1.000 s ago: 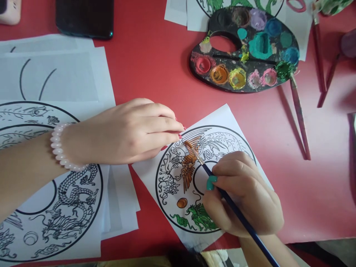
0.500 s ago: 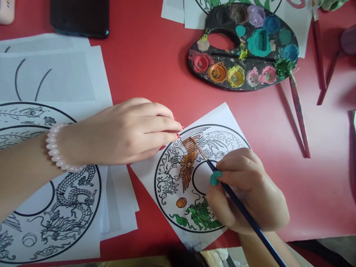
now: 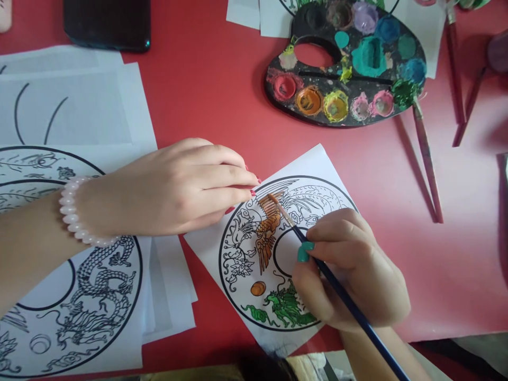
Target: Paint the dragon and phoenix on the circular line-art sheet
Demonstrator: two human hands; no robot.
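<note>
My right hand (image 3: 353, 270) pinches a dark blue paintbrush (image 3: 337, 288), its tip resting on the orange-brown bird wing of a printed drawing (image 3: 286, 344). That sheet carries a ringed design with a phoenix, a green-painted dragon and a small orange ball; other parts are bare line art. My left hand (image 3: 186, 185) lies flat with fingers stretched out, fingertips at the sheet's upper left edge. A beaded pink bracelet (image 3: 71, 211) circles the left wrist, which crosses over a larger unpainted dragon drawing (image 3: 107, 296).
A black paint palette (image 3: 309, 119) with several colour wells lies at the top, a red-handled brush (image 3: 428, 164) leaning on its green well. Another brush (image 3: 454, 69) is farther right. A dark phone (image 3: 107, 24) and stacked paper sheets (image 3: 87, 111) are on the left of the red table (image 3: 206, 95).
The brush tip has shifted very slightly along the wing, with the right hand following. The whole view has drifted a little; the left hand keeps its place by the sheet.
</note>
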